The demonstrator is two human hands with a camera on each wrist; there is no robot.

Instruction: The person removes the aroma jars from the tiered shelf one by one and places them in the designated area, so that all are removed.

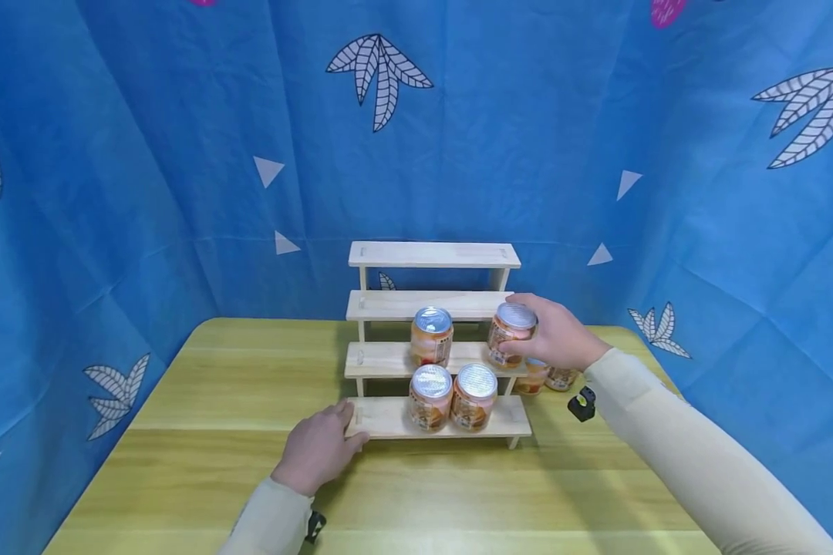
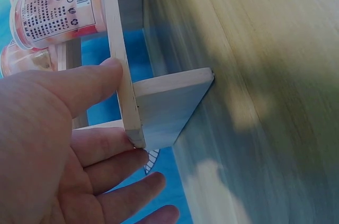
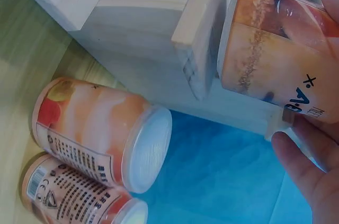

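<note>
A four-step wooden display rack point(image 1: 436, 306) stands on the table. My left hand point(image 1: 317, 447) grips the left end of its lowest step, thumb against the front edge in the left wrist view point(image 2: 95, 128). My right hand point(image 1: 558, 331) holds a peach-coloured can point(image 1: 510, 335) with a silver lid around its side. In the right wrist view the held can point(image 3: 280, 49) has its base right at the board of the second step. To its left on that step stands another can point(image 1: 431, 337). Two more, a left can point(image 1: 430, 398) and a right can point(image 1: 474, 397), stand side by side on the lowest step.
Two similar cans, a nearer can point(image 3: 98, 131) and another can point(image 3: 79, 192), stand on the table point(image 1: 250, 462) behind the rack's right side. A blue patterned curtain point(image 1: 514, 139) surrounds the back and sides. Above the held can are two higher steps point(image 1: 433, 254).
</note>
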